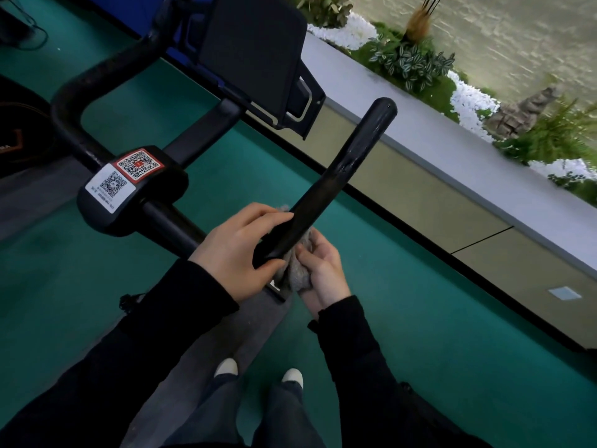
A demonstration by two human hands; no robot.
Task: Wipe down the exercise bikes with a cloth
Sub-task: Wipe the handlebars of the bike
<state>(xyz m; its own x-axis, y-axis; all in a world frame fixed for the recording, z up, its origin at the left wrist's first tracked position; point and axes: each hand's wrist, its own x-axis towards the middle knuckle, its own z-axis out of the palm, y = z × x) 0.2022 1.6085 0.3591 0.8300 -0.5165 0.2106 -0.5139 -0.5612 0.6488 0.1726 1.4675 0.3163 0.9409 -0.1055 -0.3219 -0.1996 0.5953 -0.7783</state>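
At the front of the exercise bike (135, 202), one black handlebar (342, 176) horn slanted up and away toward the grey ledge (452, 150). The left hand (239, 250) gripped the near end of that horn, where it bent into the crossbar. Its fingers (268, 215) curled over the top and its thumb closed in from below. The right hand (326, 273) lay just beside it, palm up under the same bend. Its fingers were curled round a bunched grey cloth (295, 274), holding it against the underside of the bar. A tuft of the cloth showed above the bar behind the left fingers, so it seemed to wrap partly round the tube. Both arms wore black sleeves.

On the central clamp sat two QR stickers, a red-bordered one (139, 164) and a white one (109, 187), touching edge to edge. Beyond them a dark screen (255, 50) stood on its mount, tilted away. The far horn looped round on the left.

Below the bars lay a green floor (420, 302) with a grey strip (258, 324) running under the bike, and two pale shoe tips (226, 367) stood on it. Behind the ledge grew striped-leaf plants (410, 63) among white pebbles (471, 101).
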